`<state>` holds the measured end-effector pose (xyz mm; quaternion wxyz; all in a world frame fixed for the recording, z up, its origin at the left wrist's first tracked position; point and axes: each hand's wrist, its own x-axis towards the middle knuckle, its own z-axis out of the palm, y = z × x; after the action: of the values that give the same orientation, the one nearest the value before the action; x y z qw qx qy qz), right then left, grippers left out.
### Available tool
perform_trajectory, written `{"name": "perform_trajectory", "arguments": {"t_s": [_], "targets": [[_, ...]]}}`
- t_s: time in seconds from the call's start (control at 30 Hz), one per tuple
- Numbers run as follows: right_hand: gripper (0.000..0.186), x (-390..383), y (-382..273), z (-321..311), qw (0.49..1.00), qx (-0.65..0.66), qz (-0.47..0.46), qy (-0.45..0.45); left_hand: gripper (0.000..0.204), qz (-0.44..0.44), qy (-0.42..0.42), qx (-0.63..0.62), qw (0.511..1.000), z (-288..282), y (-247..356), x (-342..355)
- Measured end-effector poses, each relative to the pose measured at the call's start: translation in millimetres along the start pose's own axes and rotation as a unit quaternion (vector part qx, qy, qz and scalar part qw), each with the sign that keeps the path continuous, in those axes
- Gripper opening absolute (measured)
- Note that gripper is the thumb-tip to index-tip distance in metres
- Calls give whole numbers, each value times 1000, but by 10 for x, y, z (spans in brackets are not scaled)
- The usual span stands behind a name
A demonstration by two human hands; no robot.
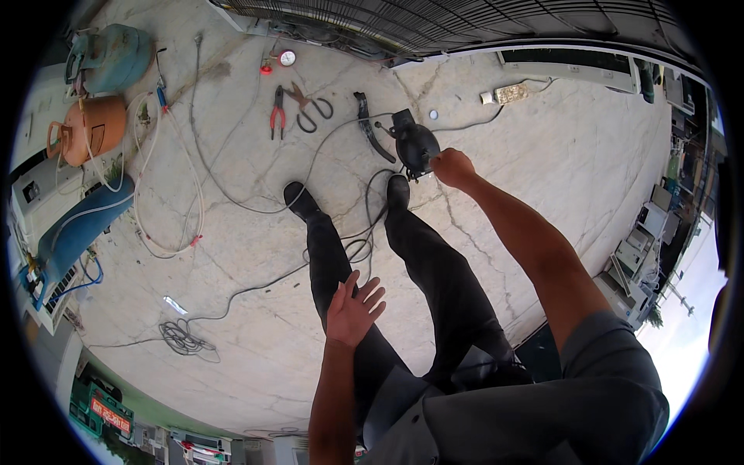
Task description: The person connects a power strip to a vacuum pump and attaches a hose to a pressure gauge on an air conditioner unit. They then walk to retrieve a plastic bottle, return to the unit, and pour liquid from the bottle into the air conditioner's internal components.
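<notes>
My left hand (355, 311) is held up above my left thigh, empty, its fingers spread. My right arm reaches forward, and my right hand (454, 168) is closed at the right side of a black, rounded compressor (416, 146). Its fingertips are partly hidden, so the exact grip is unclear. A thin tube runs from the compressor's left side, near a black curved strip (373, 128). Farther left on the concrete lie red-handled pliers (277, 113) and scissors (308, 107) with dark loop handles. Beyond them is a pressure gauge (287, 58) with a red knob.
Gas cylinders in green (116, 60), orange (97, 128) and blue (85, 225) line the left side, with looped hoses. A cable coil (184, 339) lies lower left; a cable passes between my shoes. A dark wire rack (480, 27) stands at the far edge. A power strip (511, 94) lies right.
</notes>
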<state>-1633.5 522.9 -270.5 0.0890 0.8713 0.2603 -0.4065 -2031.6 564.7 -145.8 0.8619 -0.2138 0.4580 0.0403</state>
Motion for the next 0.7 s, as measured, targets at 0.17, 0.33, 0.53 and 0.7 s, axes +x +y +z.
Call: {"name": "perform_trajectory", "arguments": {"t_s": [0.17, 0.33, 0.53, 0.7], "targets": [[39, 400, 371, 209, 994, 98, 47, -12, 53, 11, 79, 158, 984, 91, -80, 466], [41, 742, 379, 131, 975, 186, 100, -64, 60, 41, 160, 249, 954, 102, 171, 755], [41, 904, 257, 253, 996, 77, 29, 22, 52, 67, 202, 323, 922, 104, 584, 1082], [40, 1123, 89, 219, 999, 9, 28, 12, 44, 68, 213, 259, 940, -170, 1103, 1415]]}}
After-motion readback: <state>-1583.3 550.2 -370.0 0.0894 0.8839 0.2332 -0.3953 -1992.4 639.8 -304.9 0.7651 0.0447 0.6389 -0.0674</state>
